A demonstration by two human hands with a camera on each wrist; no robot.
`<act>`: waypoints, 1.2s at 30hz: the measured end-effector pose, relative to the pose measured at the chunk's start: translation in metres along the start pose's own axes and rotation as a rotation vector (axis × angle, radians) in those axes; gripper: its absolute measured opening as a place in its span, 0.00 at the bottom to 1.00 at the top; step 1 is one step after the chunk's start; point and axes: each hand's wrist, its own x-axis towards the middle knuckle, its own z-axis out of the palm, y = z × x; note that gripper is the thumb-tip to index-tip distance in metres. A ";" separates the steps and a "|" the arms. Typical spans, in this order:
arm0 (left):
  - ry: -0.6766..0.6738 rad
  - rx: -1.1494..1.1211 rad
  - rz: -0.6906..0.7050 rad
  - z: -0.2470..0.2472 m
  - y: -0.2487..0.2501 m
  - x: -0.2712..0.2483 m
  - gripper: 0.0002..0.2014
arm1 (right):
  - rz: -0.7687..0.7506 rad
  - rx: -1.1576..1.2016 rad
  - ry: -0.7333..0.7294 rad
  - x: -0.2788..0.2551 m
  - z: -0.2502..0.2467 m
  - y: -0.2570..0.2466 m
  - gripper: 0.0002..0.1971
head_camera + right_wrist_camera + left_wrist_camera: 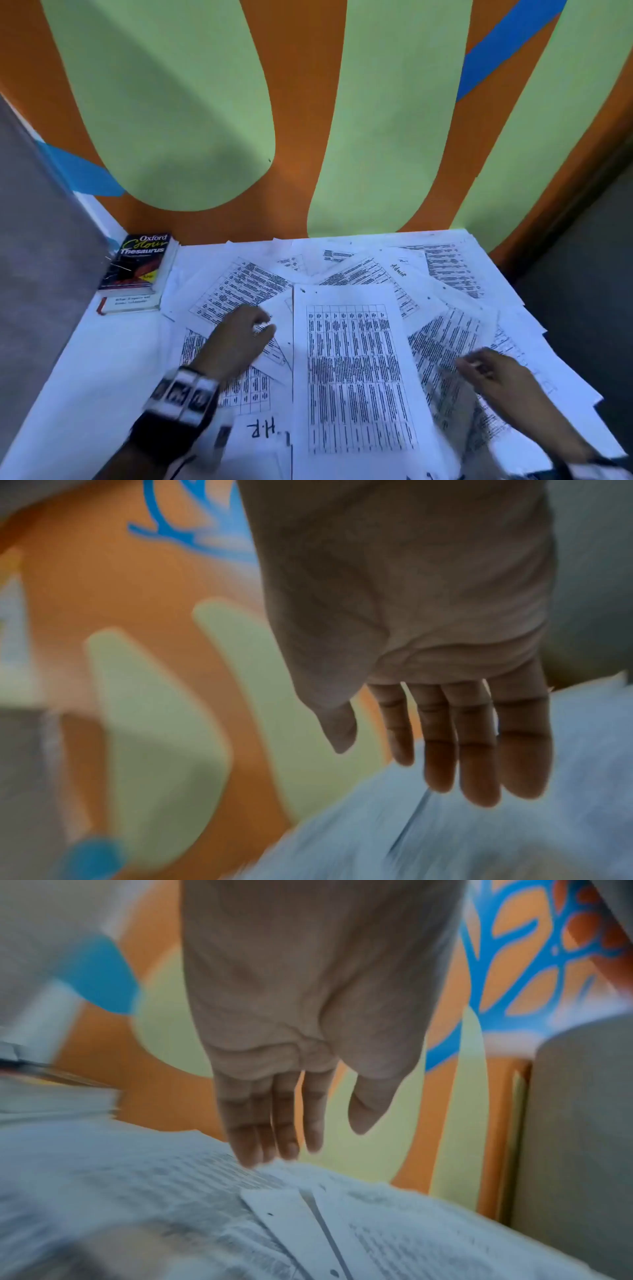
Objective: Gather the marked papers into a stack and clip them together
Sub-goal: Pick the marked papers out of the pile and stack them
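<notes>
Several printed sheets with tables lie fanned over the white table (85, 377). One upright sheet (356, 377) lies in the middle on top. A sheet marked "H.P" (262, 430) lies at its lower left, and one marked "Admin" (399, 269) sits farther back. My left hand (246, 332) hovers over the sheets left of the middle one, fingers straight, their tips (270, 1153) just above the paper (171, 1191). My right hand (486, 370) hangs over the right-hand sheets (479, 831) with straight fingers (476, 764), holding nothing. No clip is in view.
A black Oxford thesaurus (140, 262) lies on another book (130, 303) at the table's back left. An orange and green wall (342, 137) rises right behind the table. A grey panel (34, 240) stands on the left. The table's right edge drops to dark floor (582, 274).
</notes>
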 end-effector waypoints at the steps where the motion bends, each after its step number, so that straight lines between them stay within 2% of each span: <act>1: 0.018 0.033 0.020 0.007 0.001 0.019 0.10 | 0.011 0.014 -0.065 0.009 0.015 -0.008 0.28; 3: -0.010 0.117 0.033 0.016 0.008 0.051 0.16 | 0.028 -0.068 -0.157 0.024 0.039 -0.022 0.34; 5: -0.073 0.239 0.019 0.025 0.014 0.083 0.22 | 0.059 -0.164 -0.194 0.036 0.061 -0.035 0.48; 7: -0.144 0.348 -0.024 0.032 0.012 0.102 0.27 | 0.119 -0.250 -0.201 0.044 0.074 -0.040 0.57; 10: -0.225 0.415 -0.061 0.045 0.009 0.116 0.33 | 0.134 -0.288 -0.193 0.051 0.089 -0.043 0.62; 13: -0.229 0.463 -0.054 0.055 0.010 0.121 0.36 | 0.094 -0.171 -0.169 0.056 0.101 -0.037 0.54; 16: -0.265 0.415 -0.082 0.058 0.006 0.125 0.37 | 0.090 -0.049 -0.052 0.059 0.100 -0.024 0.30; 18: -0.284 0.373 -0.081 0.058 0.001 0.126 0.32 | 0.108 0.035 0.008 0.058 0.087 -0.017 0.17; 20: -0.250 0.360 -0.078 0.056 -0.003 0.124 0.27 | 0.173 0.165 0.067 0.058 0.072 -0.004 0.10; 22: -0.247 0.357 -0.099 0.054 -0.005 0.120 0.20 | 0.263 0.294 0.112 0.058 0.059 0.014 0.10; 24: -0.285 0.393 -0.111 0.052 0.000 0.112 0.11 | 0.342 0.344 0.152 0.061 0.054 0.030 0.17; 27: -0.328 0.465 -0.109 0.054 0.009 0.097 0.16 | 0.403 0.476 0.190 0.071 0.058 0.029 0.16; 30: -0.334 0.533 -0.068 0.059 0.018 0.077 0.14 | 0.396 0.602 0.236 0.087 0.068 0.011 0.15; 32: -0.339 0.542 -0.043 0.063 0.019 0.067 0.18 | 0.383 0.635 0.240 0.097 0.075 -0.003 0.14; 34: -0.352 0.529 -0.046 0.066 0.020 0.059 0.18 | 0.402 0.641 0.224 0.104 0.084 -0.016 0.10; 36: -0.347 0.486 -0.056 0.065 0.022 0.051 0.18 | 0.434 0.635 0.192 0.108 0.091 -0.024 0.15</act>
